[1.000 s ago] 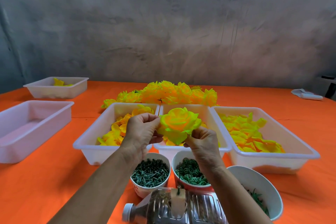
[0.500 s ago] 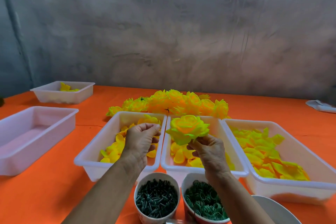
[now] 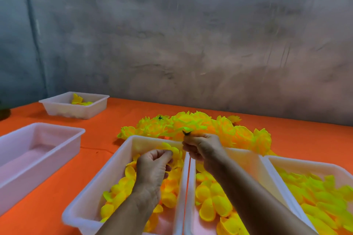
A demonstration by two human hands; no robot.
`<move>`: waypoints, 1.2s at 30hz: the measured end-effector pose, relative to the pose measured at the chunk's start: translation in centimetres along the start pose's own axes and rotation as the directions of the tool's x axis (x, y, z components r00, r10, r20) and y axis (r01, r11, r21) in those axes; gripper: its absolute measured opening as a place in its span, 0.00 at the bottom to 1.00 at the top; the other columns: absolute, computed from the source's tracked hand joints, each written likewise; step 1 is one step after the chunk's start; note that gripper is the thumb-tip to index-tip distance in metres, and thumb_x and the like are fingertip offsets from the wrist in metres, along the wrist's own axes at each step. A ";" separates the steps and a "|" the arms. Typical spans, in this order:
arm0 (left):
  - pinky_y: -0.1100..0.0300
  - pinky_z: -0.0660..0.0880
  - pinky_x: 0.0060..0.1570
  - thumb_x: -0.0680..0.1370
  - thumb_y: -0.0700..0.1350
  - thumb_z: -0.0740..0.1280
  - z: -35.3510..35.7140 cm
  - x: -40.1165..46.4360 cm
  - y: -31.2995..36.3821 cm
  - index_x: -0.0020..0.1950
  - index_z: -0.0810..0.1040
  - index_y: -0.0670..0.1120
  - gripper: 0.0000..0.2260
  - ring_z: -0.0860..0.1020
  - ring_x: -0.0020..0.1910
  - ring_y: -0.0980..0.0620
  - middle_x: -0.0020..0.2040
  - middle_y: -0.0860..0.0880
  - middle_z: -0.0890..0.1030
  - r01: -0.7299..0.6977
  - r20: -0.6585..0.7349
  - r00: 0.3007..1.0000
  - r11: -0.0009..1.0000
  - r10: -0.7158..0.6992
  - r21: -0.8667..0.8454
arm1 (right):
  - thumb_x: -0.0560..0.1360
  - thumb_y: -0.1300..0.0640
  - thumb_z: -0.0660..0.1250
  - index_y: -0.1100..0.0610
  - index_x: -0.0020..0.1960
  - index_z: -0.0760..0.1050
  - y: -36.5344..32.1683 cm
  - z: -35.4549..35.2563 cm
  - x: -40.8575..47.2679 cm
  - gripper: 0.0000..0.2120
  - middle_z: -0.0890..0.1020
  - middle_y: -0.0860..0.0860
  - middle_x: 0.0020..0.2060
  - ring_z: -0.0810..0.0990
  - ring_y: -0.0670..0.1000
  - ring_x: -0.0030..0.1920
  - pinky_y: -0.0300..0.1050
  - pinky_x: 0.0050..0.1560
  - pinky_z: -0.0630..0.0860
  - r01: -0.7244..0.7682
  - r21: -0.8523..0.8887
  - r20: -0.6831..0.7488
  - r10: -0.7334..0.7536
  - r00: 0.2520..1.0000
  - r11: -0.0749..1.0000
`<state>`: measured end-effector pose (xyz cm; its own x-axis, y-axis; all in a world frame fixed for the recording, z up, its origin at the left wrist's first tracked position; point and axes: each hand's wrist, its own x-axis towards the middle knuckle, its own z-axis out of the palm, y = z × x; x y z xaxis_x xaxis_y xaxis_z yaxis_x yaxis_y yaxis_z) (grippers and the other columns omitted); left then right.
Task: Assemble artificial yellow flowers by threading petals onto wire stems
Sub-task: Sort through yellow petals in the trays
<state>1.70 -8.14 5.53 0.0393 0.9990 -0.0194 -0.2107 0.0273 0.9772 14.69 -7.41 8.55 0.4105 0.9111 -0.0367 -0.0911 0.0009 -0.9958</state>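
Observation:
My right hand (image 3: 202,148) reaches forward over the trays and pinches a finished yellow flower (image 3: 192,128) by its dark green underside. The blurred flower is turned away from me, right at the near edge of the pile of finished yellow flowers (image 3: 225,129). My left hand (image 3: 152,166) hovers above the left tray (image 3: 122,151) of loose yellow petals (image 3: 118,194), its fingers curled into a fist, with nothing plainly in them. The wire stems are not in view.
A middle tray (image 3: 248,160) of yellow petals and a right tray (image 3: 298,162) of yellow-green petals sit side by side. A large empty white tray (image 3: 57,129) stands at the left and a small one (image 3: 80,112) at the far left. A grey wall closes off the back.
My right hand carried the flower forward from above the middle tray to the pile and tipped it away. The view tilted up, so the bowls of green parts dropped out of sight.

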 end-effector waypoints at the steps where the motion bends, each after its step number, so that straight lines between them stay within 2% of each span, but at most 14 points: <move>1: 0.61 0.68 0.30 0.75 0.38 0.69 -0.2 0.6 -0.3 0.35 0.78 0.45 0.08 0.71 0.28 0.54 0.29 0.50 0.78 -0.002 -0.012 1.000 1.000 0.003 0.007 | 0.71 0.67 0.70 0.61 0.36 0.78 0.0 0.7 1.2 0.06 0.79 0.55 0.29 0.78 0.47 0.25 0.34 0.25 0.69 -0.017 0.006 0.005 0.017 1.000 1.000; 8: 0.63 0.68 0.29 0.75 0.38 0.68 -0.9 4.1 -1.2 0.38 0.80 0.43 0.06 0.72 0.29 0.54 0.30 0.50 0.78 -0.021 -0.032 0.999 0.999 0.022 0.045 | 0.71 0.67 0.69 0.61 0.37 0.75 0.3 5.2 9.3 0.06 0.79 0.54 0.31 0.78 0.47 0.30 0.36 0.26 0.68 -0.133 0.035 0.009 0.133 0.991 0.991; 12: 0.64 0.68 0.28 0.76 0.37 0.68 -1.9 5.4 -1.4 0.40 0.81 0.41 0.05 0.72 0.28 0.55 0.31 0.49 0.79 -0.029 -0.043 0.999 0.999 0.031 0.042 | 0.73 0.68 0.67 0.62 0.37 0.74 -0.4 6.7 12.5 0.06 0.81 0.54 0.27 0.80 0.47 0.28 0.35 0.27 0.70 -0.140 0.065 0.031 0.138 0.990 0.988; 15: 0.64 0.68 0.28 0.75 0.37 0.68 -2.7 5.8 -1.5 0.41 0.81 0.40 0.04 0.72 0.28 0.55 0.31 0.49 0.79 -0.029 -0.043 0.999 0.999 0.031 0.042 | 0.74 0.71 0.64 0.64 0.42 0.74 -0.4 6.8 13.3 0.04 0.81 0.59 0.41 0.82 0.53 0.38 0.39 0.33 0.73 -0.171 0.049 0.082 0.167 0.983 0.984; 17: 0.64 0.68 0.28 0.75 0.37 0.67 -3.3 5.8 -1.5 0.41 0.80 0.40 0.04 0.72 0.28 0.55 0.31 0.49 0.78 -0.023 -0.054 0.998 0.999 0.026 0.046 | 0.74 0.72 0.63 0.63 0.43 0.72 0.1 6.7 12.8 0.05 0.81 0.61 0.49 0.82 0.55 0.39 0.41 0.35 0.73 -0.187 -0.017 0.074 0.187 0.979 0.982; 20: 0.64 0.68 0.28 0.76 0.37 0.67 -4.0 5.7 -1.2 0.40 0.80 0.42 0.05 0.72 0.28 0.55 0.31 0.50 0.78 -0.017 -0.064 0.998 0.998 0.021 0.058 | 0.75 0.72 0.62 0.64 0.51 0.73 0.7 5.7 11.0 0.08 0.80 0.60 0.55 0.82 0.58 0.50 0.41 0.37 0.73 -0.162 -0.104 0.067 0.169 0.983 0.981; 22: 0.65 0.68 0.28 0.76 0.37 0.67 -4.5 5.6 -1.1 0.39 0.79 0.44 0.07 0.72 0.28 0.56 0.31 0.50 0.77 -0.020 -0.073 0.997 0.997 0.025 0.074 | 0.76 0.71 0.61 0.64 0.58 0.73 0.8 4.4 9.4 0.12 0.81 0.60 0.54 0.82 0.57 0.51 0.41 0.38 0.73 -0.147 -0.142 0.096 0.161 0.982 0.979; 23: 0.65 0.68 0.28 0.76 0.38 0.67 -4.7 5.5 -1.0 0.38 0.79 0.44 0.07 0.72 0.28 0.56 0.31 0.51 0.77 -0.024 -0.076 0.997 0.996 0.030 0.081 | 0.76 0.70 0.61 0.64 0.58 0.74 0.8 3.7 8.4 0.11 0.81 0.59 0.52 0.82 0.55 0.49 0.41 0.39 0.74 -0.129 -0.163 0.118 0.150 0.982 0.978; 27: 0.68 0.68 0.25 0.76 0.38 0.67 -5.8 5.2 -0.8 0.37 0.77 0.46 0.08 0.72 0.25 0.59 0.31 0.51 0.78 -0.018 -0.096 0.995 0.994 0.028 0.107 | 0.76 0.64 0.66 0.62 0.52 0.79 1.9 1.0 4.3 0.06 0.84 0.55 0.42 0.83 0.49 0.39 0.40 0.40 0.76 -0.016 -0.300 0.179 0.073 0.981 0.954; 30: 0.68 0.67 0.24 0.76 0.38 0.67 -6.3 5.1 -0.9 0.36 0.76 0.46 0.09 0.72 0.26 0.57 0.32 0.49 0.78 0.003 -0.104 0.995 0.992 0.011 0.130 | 0.73 0.64 0.69 0.65 0.48 0.81 3.4 -0.3 1.7 0.05 0.82 0.54 0.34 0.80 0.43 0.30 0.34 0.32 0.74 0.122 -0.415 0.256 -0.013 0.967 0.902; 32: 0.67 0.66 0.24 0.76 0.38 0.67 -6.3 5.1 -1.1 0.36 0.75 0.46 0.09 0.71 0.27 0.56 0.32 0.49 0.78 0.017 -0.108 0.994 0.989 -0.001 0.144 | 0.71 0.66 0.70 0.67 0.45 0.81 4.3 -0.2 0.7 0.04 0.81 0.57 0.32 0.77 0.45 0.29 0.36 0.32 0.72 0.223 -0.487 0.301 -0.077 0.950 0.844; 34: 0.68 0.66 0.23 0.76 0.38 0.67 -6.1 5.4 -1.1 0.35 0.75 0.46 0.10 0.71 0.26 0.56 0.32 0.49 0.77 0.034 -0.109 0.994 0.989 -0.018 0.143 | 0.70 0.65 0.72 0.64 0.43 0.83 5.1 0.5 0.4 0.03 0.83 0.59 0.37 0.79 0.48 0.36 0.42 0.39 0.74 0.343 -0.620 0.360 -0.132 0.924 0.706; 36: 0.69 0.66 0.21 0.76 0.37 0.66 -5.7 5.9 -0.9 0.35 0.74 0.45 0.10 0.71 0.24 0.57 0.32 0.48 0.76 0.052 -0.107 0.994 0.991 -0.038 0.127 | 0.70 0.62 0.73 0.59 0.46 0.84 5.7 1.1 0.3 0.05 0.85 0.56 0.44 0.82 0.51 0.46 0.43 0.46 0.73 0.450 -0.753 0.432 -0.156 0.888 0.479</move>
<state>-3.49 -2.07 3.32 -0.0573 0.9952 -0.0793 -0.0829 0.0744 0.9938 13.24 -6.69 2.93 -0.0129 0.9873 0.1585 0.8246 0.1002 -0.5568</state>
